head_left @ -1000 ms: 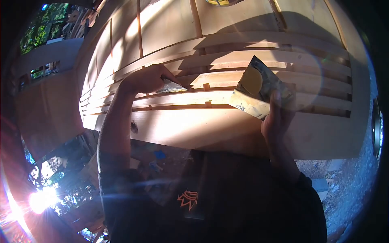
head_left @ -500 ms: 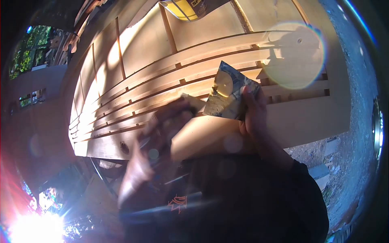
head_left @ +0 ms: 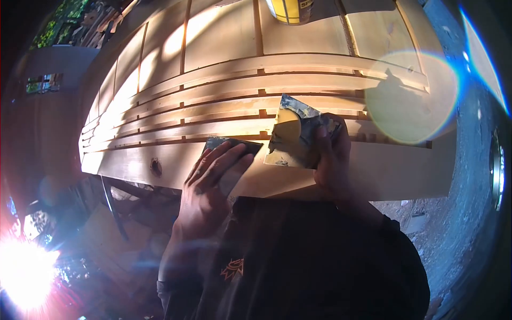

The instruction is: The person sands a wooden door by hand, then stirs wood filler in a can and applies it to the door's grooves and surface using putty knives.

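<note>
My left hand lies with its fingers stretched along the back of a flat scraper blade. The blade rests against the near board of a large wooden panel, close to its lowest groove; its grip is hidden under the hand. In my right hand is a second, squarish scraper, thumb on top, held just above the panel. A thick smear of yellowish filler covers the left side of its face. A dark knot hole shows in the board left of my left hand.
Long slats with narrow grooves run across the panel, with upright strips behind. A yellow and dark tub stands at the far edge. Bright sun glares at lower left. Rough ground lies to the right.
My left hand has come down from a blurred, raised position and now lies flat with the scraper on the board. The filler-loaded scraper in my right hand has shifted slightly. The view has turned.
</note>
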`<move>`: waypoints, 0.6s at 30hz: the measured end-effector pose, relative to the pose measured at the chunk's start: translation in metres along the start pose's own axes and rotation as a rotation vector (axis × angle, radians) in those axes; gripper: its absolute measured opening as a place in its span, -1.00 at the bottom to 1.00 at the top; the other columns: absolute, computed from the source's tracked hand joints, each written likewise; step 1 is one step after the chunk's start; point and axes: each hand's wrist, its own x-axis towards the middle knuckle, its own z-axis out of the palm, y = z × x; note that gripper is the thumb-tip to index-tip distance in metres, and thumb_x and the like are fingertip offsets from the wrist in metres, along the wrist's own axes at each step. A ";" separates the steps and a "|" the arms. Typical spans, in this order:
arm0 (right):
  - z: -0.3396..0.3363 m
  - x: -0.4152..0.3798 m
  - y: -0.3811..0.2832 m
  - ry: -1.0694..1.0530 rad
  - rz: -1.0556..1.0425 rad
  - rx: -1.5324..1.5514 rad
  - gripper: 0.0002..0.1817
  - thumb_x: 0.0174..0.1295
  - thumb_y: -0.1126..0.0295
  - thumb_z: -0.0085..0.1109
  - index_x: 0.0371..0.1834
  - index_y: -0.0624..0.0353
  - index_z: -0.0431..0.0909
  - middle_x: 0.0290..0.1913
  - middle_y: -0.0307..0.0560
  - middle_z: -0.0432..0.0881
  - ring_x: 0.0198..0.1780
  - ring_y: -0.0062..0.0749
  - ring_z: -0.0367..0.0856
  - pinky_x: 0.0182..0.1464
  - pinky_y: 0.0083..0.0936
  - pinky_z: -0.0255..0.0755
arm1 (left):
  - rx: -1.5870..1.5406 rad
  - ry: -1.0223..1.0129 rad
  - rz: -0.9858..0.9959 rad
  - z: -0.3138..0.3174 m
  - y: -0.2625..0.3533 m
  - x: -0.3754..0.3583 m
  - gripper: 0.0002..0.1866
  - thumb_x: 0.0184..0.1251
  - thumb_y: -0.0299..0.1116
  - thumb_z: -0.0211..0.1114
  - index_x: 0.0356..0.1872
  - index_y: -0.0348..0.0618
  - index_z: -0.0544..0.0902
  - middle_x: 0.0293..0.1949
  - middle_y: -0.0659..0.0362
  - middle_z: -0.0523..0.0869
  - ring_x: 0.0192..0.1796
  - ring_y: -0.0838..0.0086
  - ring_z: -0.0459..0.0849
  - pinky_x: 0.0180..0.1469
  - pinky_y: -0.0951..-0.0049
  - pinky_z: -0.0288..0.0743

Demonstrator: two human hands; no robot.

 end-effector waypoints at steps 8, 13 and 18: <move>0.001 0.007 -0.021 0.056 -0.100 -0.328 -0.65 0.34 0.31 0.00 0.07 0.30 0.29 -0.23 -0.16 0.51 -0.22 -0.66 0.39 -0.16 -0.66 0.31 | -0.109 -0.222 -0.057 0.009 0.024 0.004 -0.50 0.03 -0.62 0.07 0.09 -0.10 0.51 0.11 0.04 0.53 0.15 0.11 0.51 0.21 0.12 0.37; -0.033 0.027 -0.024 0.139 -0.171 -0.391 -0.63 0.36 0.27 -0.05 0.07 0.35 0.31 -0.12 -0.05 0.50 -0.08 -0.47 0.42 0.05 -0.49 0.31 | -0.417 0.003 -0.795 0.007 -0.023 -0.004 -0.44 -0.01 -0.71 -0.07 0.12 -0.27 0.46 -0.22 -0.18 0.65 -0.22 0.18 0.70 -0.17 0.29 0.53; -0.054 0.038 -0.018 0.172 -0.124 -0.350 -0.57 0.32 0.25 0.00 0.07 0.41 0.31 -0.09 0.00 0.49 -0.06 -0.44 0.44 0.04 -0.51 0.31 | 0.056 0.105 -0.812 0.010 -0.078 0.019 -0.49 0.01 -0.63 -0.03 0.10 -0.28 0.48 -0.27 -0.24 0.65 -0.17 -0.06 0.64 -0.10 0.11 0.46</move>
